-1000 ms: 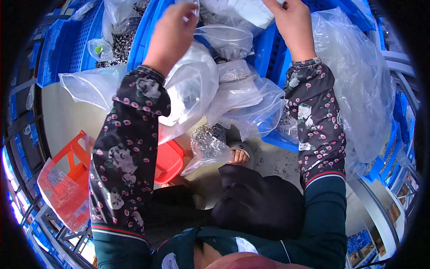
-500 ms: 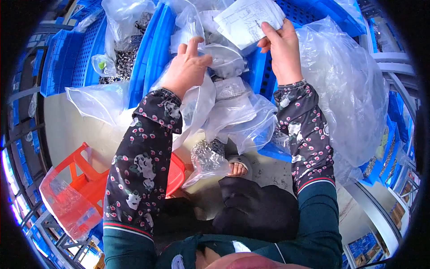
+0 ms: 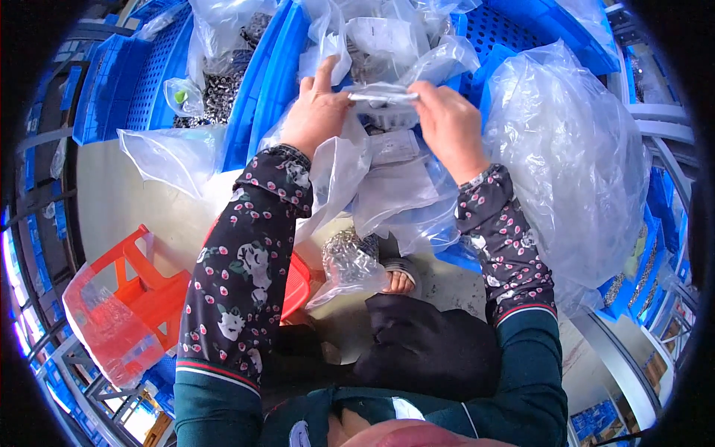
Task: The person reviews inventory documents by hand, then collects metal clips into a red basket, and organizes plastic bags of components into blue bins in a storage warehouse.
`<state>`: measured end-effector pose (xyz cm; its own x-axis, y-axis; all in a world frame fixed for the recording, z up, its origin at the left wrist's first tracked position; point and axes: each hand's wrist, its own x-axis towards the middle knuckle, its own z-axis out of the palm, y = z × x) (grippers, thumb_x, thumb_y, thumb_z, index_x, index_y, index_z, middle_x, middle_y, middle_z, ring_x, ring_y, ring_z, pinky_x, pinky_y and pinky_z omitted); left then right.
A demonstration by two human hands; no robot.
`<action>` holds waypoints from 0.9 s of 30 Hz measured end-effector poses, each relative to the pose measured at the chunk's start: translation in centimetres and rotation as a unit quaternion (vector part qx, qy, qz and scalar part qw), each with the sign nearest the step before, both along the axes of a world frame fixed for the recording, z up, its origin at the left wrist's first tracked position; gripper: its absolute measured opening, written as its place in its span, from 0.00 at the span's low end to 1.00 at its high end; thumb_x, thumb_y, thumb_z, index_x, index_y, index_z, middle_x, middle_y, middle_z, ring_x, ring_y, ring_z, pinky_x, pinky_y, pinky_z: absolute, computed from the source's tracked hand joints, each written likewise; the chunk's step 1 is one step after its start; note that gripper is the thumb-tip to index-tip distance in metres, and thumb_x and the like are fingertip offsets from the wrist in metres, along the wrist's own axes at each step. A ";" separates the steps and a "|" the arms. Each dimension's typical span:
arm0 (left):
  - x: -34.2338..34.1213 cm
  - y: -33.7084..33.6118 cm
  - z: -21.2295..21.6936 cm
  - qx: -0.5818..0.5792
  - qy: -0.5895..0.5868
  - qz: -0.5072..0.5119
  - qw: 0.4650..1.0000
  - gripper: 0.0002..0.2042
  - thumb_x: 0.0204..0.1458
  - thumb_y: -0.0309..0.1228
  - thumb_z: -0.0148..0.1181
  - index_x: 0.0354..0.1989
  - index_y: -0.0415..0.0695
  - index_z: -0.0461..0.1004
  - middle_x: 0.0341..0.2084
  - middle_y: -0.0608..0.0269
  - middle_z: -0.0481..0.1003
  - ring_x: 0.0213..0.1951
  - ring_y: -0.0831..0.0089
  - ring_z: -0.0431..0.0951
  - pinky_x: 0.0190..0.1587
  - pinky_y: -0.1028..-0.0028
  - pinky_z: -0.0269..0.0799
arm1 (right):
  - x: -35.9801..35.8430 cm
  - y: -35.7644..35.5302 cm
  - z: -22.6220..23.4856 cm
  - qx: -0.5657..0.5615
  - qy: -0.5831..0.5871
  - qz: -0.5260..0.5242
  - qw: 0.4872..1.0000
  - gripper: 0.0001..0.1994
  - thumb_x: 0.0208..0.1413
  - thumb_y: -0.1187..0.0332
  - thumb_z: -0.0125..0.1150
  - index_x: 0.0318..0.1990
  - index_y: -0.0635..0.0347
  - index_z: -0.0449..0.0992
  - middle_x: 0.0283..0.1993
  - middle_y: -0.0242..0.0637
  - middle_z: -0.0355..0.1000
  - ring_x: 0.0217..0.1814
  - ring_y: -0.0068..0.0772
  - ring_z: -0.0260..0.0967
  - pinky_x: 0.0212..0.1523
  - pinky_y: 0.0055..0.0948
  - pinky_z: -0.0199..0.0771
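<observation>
A small stack of white paper slips (image 3: pixel 383 97) is seen nearly edge-on, stretched between my two hands above a blue bin. My right hand (image 3: pixel 450 130) pinches its right end between thumb and fingers. At the left end, the thumb side of my left hand (image 3: pixel 319 115) meets the stack, with the index finger raised; its other fingers are partly hidden. Below and behind the slips lie clear plastic bags (image 3: pixel 402 194) with small packed parts, and a paper label (image 3: pixel 395 147) shows on one of them.
A large clear plastic bag (image 3: pixel 566 164) bulges at the right. Blue bins (image 3: pixel 257 82) stand at the left, one with dark metal parts (image 3: pixel 221 97). On the floor are a red plastic stool (image 3: pixel 141 276) and a bag of metal parts (image 3: pixel 348 261) by my foot.
My right hand has brought the slips down and left toward my left hand, tipping them from face-up to edge-on. The left hand has shifted slightly and now meets the stack.
</observation>
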<state>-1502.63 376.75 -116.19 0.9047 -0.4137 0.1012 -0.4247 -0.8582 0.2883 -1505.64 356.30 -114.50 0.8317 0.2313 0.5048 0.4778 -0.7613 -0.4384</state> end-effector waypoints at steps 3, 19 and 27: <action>0.4 0.5 -0.3 -0.023 -0.017 -0.008 1.000 0.08 0.40 0.25 0.56 0.30 0.48 0.76 0.53 0.58 0.56 0.45 0.61 0.65 0.45 0.69 0.68 | -0.5 1.3 0.1 0.056 0.036 0.002 0.998 0.06 0.45 0.74 0.54 0.32 0.55 0.68 0.19 0.37 0.65 0.24 0.39 0.66 0.23 0.35 0.66; -3.4 0.7 2.2 -0.142 -0.040 0.015 0.989 0.12 0.29 0.18 0.57 0.26 0.45 0.73 0.49 0.59 0.60 0.45 0.62 0.66 0.41 0.70 0.68 | 0.1 1.9 1.4 -0.184 0.142 0.068 0.970 0.17 0.37 0.70 0.60 0.40 0.55 0.71 0.46 0.36 0.65 0.47 0.40 0.61 0.42 0.40 0.59; -5.8 2.7 2.2 -0.086 0.020 0.010 0.996 0.24 0.45 0.35 0.54 0.54 0.48 0.58 0.52 0.54 0.59 0.54 0.56 0.59 0.53 0.57 0.54 | 1.3 0.4 -1.4 -0.107 0.159 0.008 0.982 0.19 0.44 0.67 0.53 0.47 0.54 0.64 0.26 0.43 0.70 0.29 0.50 0.68 0.30 0.44 0.67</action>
